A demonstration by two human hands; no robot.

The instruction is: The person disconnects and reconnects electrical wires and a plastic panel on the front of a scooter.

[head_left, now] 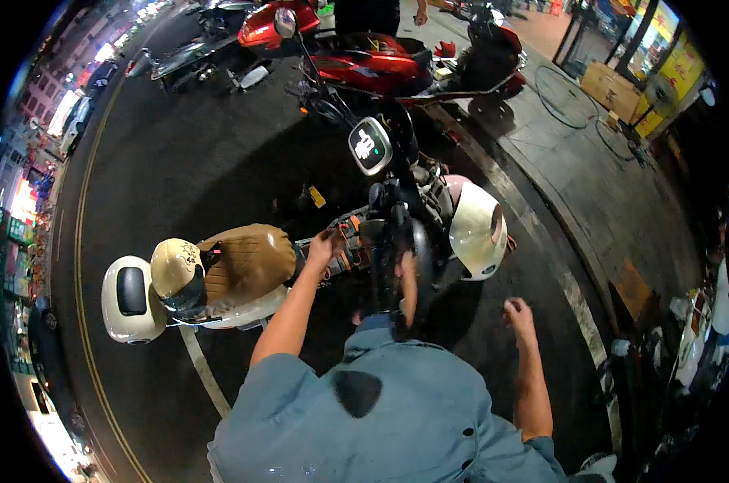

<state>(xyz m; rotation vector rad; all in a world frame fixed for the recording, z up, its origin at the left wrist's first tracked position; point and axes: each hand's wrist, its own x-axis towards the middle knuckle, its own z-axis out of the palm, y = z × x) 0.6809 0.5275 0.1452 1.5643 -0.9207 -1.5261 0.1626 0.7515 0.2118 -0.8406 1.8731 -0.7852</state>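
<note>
A cream electric scooter with a brown seat [248, 258] stands across the view in front of me, its middle stripped of covers. My left hand [324, 248] reaches to this exposed section, fingers closed beside the orange and black wires [348, 241]. What the fingers hold, if anything, is too small to make out. To the right, my right hand [521, 315] hangs in the air with curled fingers, apart from the scooter. Its palm is hidden. Above the bare frame, the handlebar display [370, 146] is lit. A cream rounded piece [477, 232] sits at the scooter's right end.
A cream helmet [177, 267] rests behind the seat, next to a rear box [129, 299]. Red scooters [364, 68] and a standing person [368, 14] are at the far side. A kerb [562, 217] runs along the right, with a hose [545, 101] and cardboard box [612, 91] beyond.
</note>
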